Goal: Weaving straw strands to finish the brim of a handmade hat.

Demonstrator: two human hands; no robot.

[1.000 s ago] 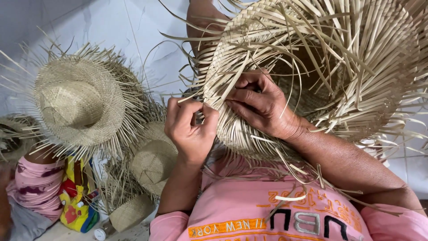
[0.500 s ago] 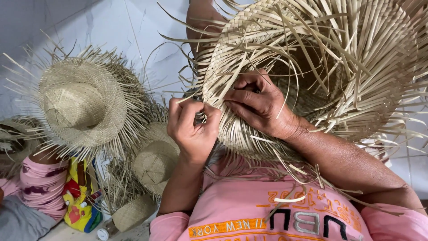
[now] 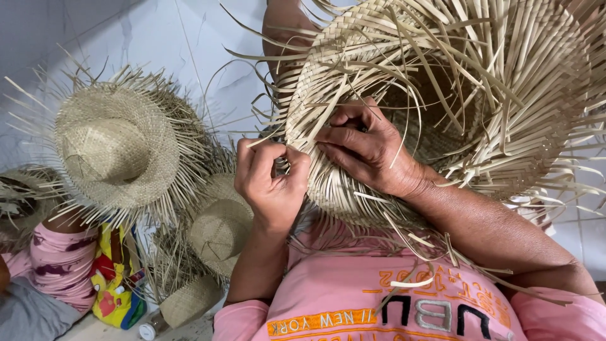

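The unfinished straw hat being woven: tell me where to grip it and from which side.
Probably grip the straw hat on its tightly woven brim band near the left hand, coming from below left. The loose strands fanning outward elsewhere give no firm hold.

Straw hats (image 3: 117, 148) on tiled floor (image 3: 189, 44)

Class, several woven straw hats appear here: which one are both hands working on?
The large unfinished hat at upper right: left hand and right hand grip its loose strands; the others lie untouched.
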